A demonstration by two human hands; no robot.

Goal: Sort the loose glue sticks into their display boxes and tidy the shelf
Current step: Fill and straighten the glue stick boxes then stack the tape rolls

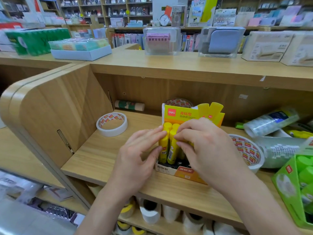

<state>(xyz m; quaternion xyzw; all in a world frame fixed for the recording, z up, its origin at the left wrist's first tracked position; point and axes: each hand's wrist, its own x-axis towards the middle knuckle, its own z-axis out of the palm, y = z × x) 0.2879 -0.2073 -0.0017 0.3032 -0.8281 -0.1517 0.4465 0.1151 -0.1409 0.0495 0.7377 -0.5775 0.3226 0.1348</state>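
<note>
We stand our yellow glue sticks upright in the left front part of the yellow display box, which sits on the wooden shelf with its header card raised at the back. Our left hand has an open grip: the fingers lie nearly straight against the leftmost stick, the thumb touching its side lower down. Our right hand bends its fingers over the sticks beside it, fingertips on the second stick; the thumb is hidden, so we cannot tell whether this grip holds one. A white tape roll lies well to the left. Another printed roll lies just right of the box, partly behind our right wrist. A green box stands at the far right.
</note>
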